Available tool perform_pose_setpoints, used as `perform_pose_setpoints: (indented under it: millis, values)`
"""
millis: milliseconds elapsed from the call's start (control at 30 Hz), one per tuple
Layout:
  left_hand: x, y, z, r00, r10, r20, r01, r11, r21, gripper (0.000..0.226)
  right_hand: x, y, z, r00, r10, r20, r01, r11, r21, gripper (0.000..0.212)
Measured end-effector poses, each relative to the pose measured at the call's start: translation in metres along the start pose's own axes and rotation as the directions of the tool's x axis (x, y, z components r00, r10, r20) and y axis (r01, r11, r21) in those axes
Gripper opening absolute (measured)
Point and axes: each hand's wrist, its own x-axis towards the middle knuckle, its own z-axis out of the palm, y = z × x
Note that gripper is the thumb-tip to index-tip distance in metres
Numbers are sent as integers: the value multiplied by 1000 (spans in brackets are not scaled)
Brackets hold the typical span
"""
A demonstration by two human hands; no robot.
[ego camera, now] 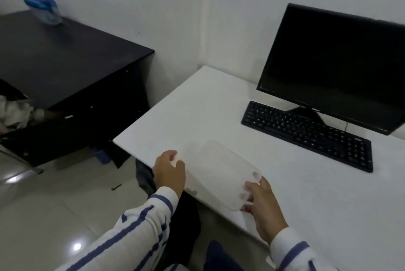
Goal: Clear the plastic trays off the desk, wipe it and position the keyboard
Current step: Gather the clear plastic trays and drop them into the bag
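A clear plastic tray (221, 172) sits at the near left corner of the white bench (219, 104), held at both ends. The left hand (169, 172) curls round its far left edge, and the right hand (260, 202) pinches its near right corner, fingers showing through the plastic. The black keyboard (306, 134) lies askew farther back, under the dark monitor (333, 62). A dark table (65, 62) stands to the left.
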Motion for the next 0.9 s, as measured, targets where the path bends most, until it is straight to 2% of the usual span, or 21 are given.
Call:
perform_pose_setpoints:
  millis: [100, 233, 300, 367, 433, 533, 600, 633, 667, 700, 733, 767, 833, 867, 900]
  values:
    - [10, -29, -24, 984, -146, -103, 165, 964, 210, 55, -12, 7, 30, 999, -19, 46, 20, 999, -27, 35]
    - [15, -62, -34, 908, -419, 3, 411, 893, 181, 94, -24, 18, 53, 995, -68, 76, 77, 990, -116, 47]
    - [23, -82, -31, 811, -575, 107, 575, 817, 26, 91, -29, 19, 63, 992, -108, 60, 118, 972, -202, 53]
    - [30, -97, -30, 722, -644, 254, 679, 729, -85, 66, -35, 19, 71, 988, -142, 59, 153, 940, -306, 56]
    - [36, -113, -31, 695, -656, 294, 700, 711, -67, 52, -40, 22, 79, 976, -202, 86, 219, 903, -369, 56]
    - [32, -112, -44, 729, -654, 202, 677, 732, -74, 41, -43, 27, 93, 938, -299, 178, 347, 846, -405, 55]
    - [32, -116, -57, 712, -683, 164, 700, 710, -82, 42, -44, 31, 106, 902, -335, 271, 427, 780, -458, 55]
    - [32, -116, -67, 705, -695, 137, 703, 711, -12, 44, -44, 31, 111, 876, -361, 320, 479, 728, -490, 55]
    - [34, -121, -74, 742, -665, 89, 662, 747, 63, 45, -44, 31, 117, 845, -386, 370, 533, 667, -521, 54]
    - [39, -131, -77, 739, -670, 72, 673, 740, -15, 45, -44, 31, 125, 816, -396, 421, 576, 605, -549, 54]
    - [41, -136, -80, 707, -700, 97, 702, 680, -211, 47, -43, 32, 131, 793, -392, 467, 608, 551, -571, 56]
    - [39, -142, -84, 724, -680, 115, 673, 661, -332, 54, -42, 34, 140, 781, -372, 501, 623, 509, -594, 59]
    - [38, -149, -90, 734, -661, 154, 660, 641, -391, 74, -37, 39, 157, 799, -311, 514, 600, 453, -659, 60]
    - [35, -143, -94, 746, -637, 193, 646, 624, -439, 70, -33, 44, 164, 825, -274, 495, 564, 465, -682, 58]
    - [32, -136, -101, 783, -577, 233, 613, 649, -451, 57, -28, 49, 172, 864, -218, 454, 498, 510, -701, 56]
